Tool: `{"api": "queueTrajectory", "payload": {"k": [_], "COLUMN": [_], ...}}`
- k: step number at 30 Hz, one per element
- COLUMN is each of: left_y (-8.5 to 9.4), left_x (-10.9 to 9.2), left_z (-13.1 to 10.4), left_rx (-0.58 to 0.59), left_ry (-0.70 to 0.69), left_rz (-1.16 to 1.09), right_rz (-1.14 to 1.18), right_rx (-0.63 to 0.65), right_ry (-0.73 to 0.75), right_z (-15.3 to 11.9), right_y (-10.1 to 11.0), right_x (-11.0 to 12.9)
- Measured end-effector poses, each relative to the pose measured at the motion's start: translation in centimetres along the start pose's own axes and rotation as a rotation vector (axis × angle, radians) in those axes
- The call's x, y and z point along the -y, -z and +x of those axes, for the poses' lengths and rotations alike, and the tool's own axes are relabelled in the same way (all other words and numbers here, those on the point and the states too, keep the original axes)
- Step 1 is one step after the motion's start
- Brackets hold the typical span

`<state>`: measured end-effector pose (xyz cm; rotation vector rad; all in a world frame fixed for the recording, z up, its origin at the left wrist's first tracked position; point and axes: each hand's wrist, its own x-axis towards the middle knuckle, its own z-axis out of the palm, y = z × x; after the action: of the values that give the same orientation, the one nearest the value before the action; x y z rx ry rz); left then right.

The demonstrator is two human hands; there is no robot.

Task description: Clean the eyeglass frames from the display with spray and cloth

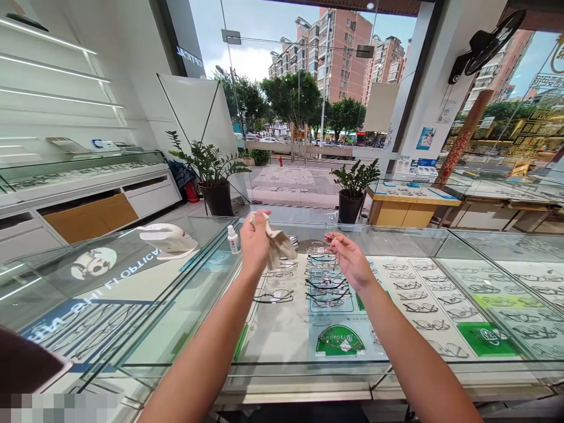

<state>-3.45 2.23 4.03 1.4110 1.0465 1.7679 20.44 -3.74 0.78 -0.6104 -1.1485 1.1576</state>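
My left hand (256,244) is closed around a beige cleaning cloth (282,247), which hangs from the fingers on the right side. Level with it, my right hand (350,257) pinches something thin with a reddish tip, which looks like part of a pair of eyeglasses (328,237); most of it is too faint to make out. Both hands are above the glass display case (277,346). Below and between them, several eyeglass frames (328,285) lie in a column. One dark-rimmed pair of glasses (274,295) lies below my left hand.
A white spray bottle (234,239) stands left of my left hand. Farther left is a white device (170,239) on the glass. More frames (418,306) lie in rows at the right. Potted plants (218,191) stand beyond the counter, before the glass doors.
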Motion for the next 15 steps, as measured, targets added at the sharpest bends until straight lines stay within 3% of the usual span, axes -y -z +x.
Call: {"api": "queueTrajectory", "payload": {"k": [3, 6, 10, 15], "left_y": [1.7, 3.0, 4.4, 5.0], "left_x": [-0.4, 0.0, 2.0, 5.7], "left_z": [1.3, 2.4, 3.5, 4.0], "left_rx": [-0.158, -0.114, 0.004, 0.195], "left_ry": [-0.126, -0.119, 0.037, 0.291], "left_rz": [0.287, 0.543, 1.106, 1.421], "right_rz": [0.045, 0.078, 0.08, 0.097], "right_rx": [-0.015, -0.021, -0.034, -0.047], "right_ry": [-0.043, -0.065, -0.065, -0.082], "right_z": [0.3, 0.4, 0.5, 0.5], "right_y": [0.5, 0.8, 0.9, 0.9], "right_x": [-0.2, -0.4, -0.3, -0.2]}}
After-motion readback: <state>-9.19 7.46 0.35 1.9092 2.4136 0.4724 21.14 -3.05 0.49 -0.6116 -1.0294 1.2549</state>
